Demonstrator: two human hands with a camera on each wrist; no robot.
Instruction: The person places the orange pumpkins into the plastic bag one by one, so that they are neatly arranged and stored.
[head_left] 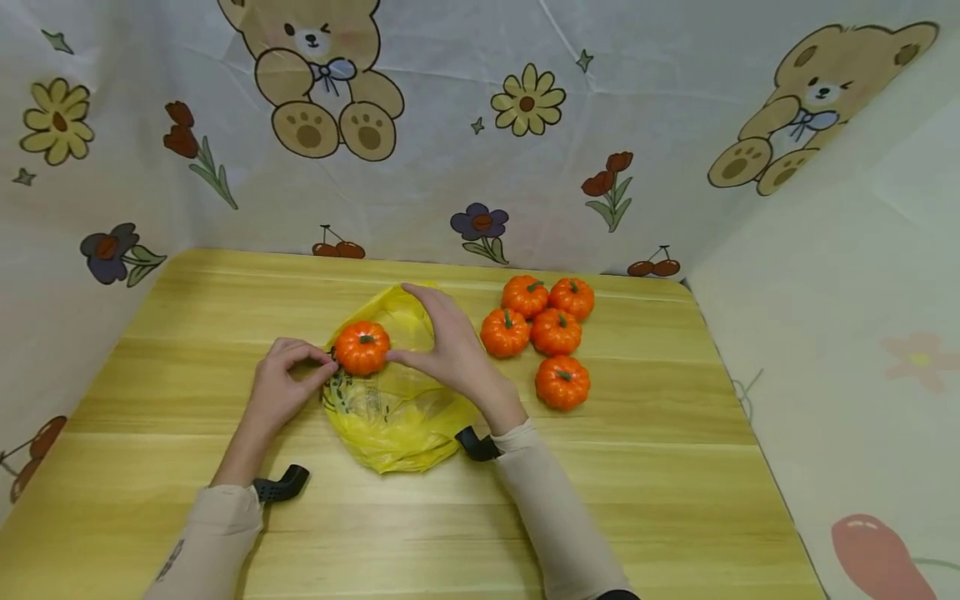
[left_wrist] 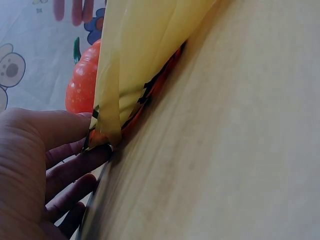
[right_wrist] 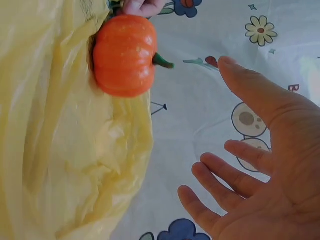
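A yellow plastic bag (head_left: 408, 433) lies spread on the wooden table, with dark print near its left edge. On its upper left part sits a small orange toy pumpkin (head_left: 362, 348) with a green stem. My left hand (head_left: 281, 383) pinches the bag's left edge between thumb and forefinger, close beside the pumpkin; the left wrist view shows the bag's edge (left_wrist: 107, 132) at those fingertips. Over the bag, just right of the pumpkin, my right hand (head_left: 453, 346) has its thumb and fingers spread. In the right wrist view that hand (right_wrist: 265, 165) holds nothing, apart from the pumpkin (right_wrist: 125, 57).
Several more orange pumpkins (head_left: 557, 332) stand in a cluster right of the bag, one (head_left: 562, 382) nearer the front. A white cloth (head_left: 450, 167) printed with bears and flowers rises behind the table (head_left: 660, 467). Black mounts (head_left: 283, 485) sit at both wrists.
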